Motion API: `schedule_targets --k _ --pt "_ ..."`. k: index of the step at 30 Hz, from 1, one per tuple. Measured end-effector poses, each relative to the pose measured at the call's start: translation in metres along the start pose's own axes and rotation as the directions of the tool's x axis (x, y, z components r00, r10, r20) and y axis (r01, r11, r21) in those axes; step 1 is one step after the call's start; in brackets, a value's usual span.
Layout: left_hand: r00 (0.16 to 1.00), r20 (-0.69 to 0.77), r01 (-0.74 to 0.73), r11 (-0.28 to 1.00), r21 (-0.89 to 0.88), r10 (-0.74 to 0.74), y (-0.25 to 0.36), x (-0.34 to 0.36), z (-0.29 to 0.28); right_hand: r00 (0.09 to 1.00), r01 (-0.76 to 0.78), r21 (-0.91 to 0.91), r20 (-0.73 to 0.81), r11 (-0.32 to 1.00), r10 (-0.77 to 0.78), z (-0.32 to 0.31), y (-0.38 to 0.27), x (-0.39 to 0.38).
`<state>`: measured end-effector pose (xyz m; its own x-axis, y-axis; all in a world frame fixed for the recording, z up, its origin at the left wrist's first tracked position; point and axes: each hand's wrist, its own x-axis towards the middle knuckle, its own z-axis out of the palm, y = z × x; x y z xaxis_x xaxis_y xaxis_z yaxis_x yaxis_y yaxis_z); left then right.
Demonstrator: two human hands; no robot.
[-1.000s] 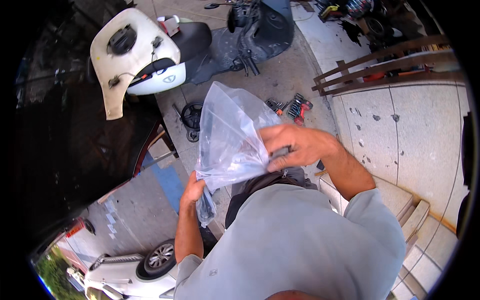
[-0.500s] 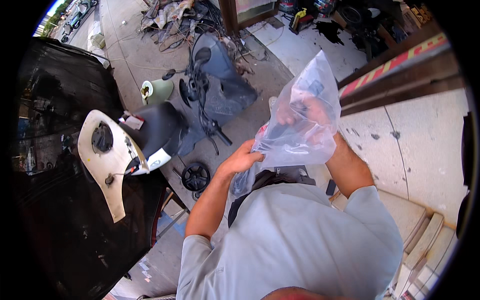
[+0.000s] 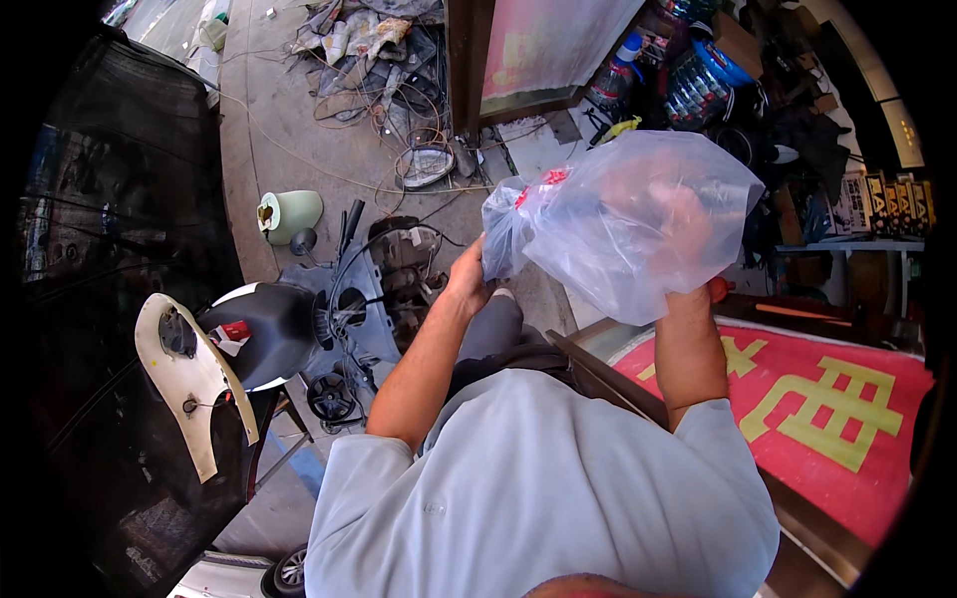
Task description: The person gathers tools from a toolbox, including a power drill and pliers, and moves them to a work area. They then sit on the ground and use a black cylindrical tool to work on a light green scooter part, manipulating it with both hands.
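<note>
A large clear plastic bag [image 3: 608,224] is held up in front of me, with a small red patch near its gathered left end. My left hand [image 3: 467,277] is closed on that bunched end. Through the hazy plastic my right hand [image 3: 683,224] shows dimly. Its forearm comes up at the bag's lower right edge, and the hand seems to be inside the bag. The film blurs its fingers, so I cannot tell whether they grip anything. Whether the bag holds anything else is unclear.
To the left stands a partly stripped scooter [image 3: 269,329] with a cream body panel [image 3: 189,379] beside its seat. A pale green scooter part [image 3: 292,214] lies on the ground. Rags and cables [image 3: 374,80] are heaped ahead. A red sign panel [image 3: 797,409] stands at right, before a cluttered doorway.
My view has turned to the right, toward the doorway. The bag has swung from nearly upright to stretched sideways, and my right hand has stayed behind its film.
</note>
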<state>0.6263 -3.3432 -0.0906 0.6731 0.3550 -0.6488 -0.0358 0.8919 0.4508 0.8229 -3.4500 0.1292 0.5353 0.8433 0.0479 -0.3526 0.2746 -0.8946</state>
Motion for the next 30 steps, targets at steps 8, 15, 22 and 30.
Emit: schedule_targets --k 8,15,22,30 --pt "0.885 -0.316 -0.391 0.914 -0.105 0.342 0.110 0.134 -0.007 0.933 0.078 0.149 0.338 0.986 -0.125 -0.029 -0.034 0.187" --pt "0.724 -0.499 -0.624 0.760 -0.181 0.476 0.256 0.217 -0.066 0.747 0.017 0.105 0.659 0.994 -0.082 0.091 0.018 0.335" --pt "0.576 -0.774 -0.572 0.806 -0.151 0.263 0.273 0.280 -0.169 0.341 -0.259 -0.063 0.927 0.964 0.152 0.212 0.080 0.438" --pt "0.425 -0.880 -0.852 0.421 -0.311 0.212 0.382 0.182 -0.188 -0.145 -0.480 -0.135 0.987 0.867 0.073 0.370 0.128 0.576"
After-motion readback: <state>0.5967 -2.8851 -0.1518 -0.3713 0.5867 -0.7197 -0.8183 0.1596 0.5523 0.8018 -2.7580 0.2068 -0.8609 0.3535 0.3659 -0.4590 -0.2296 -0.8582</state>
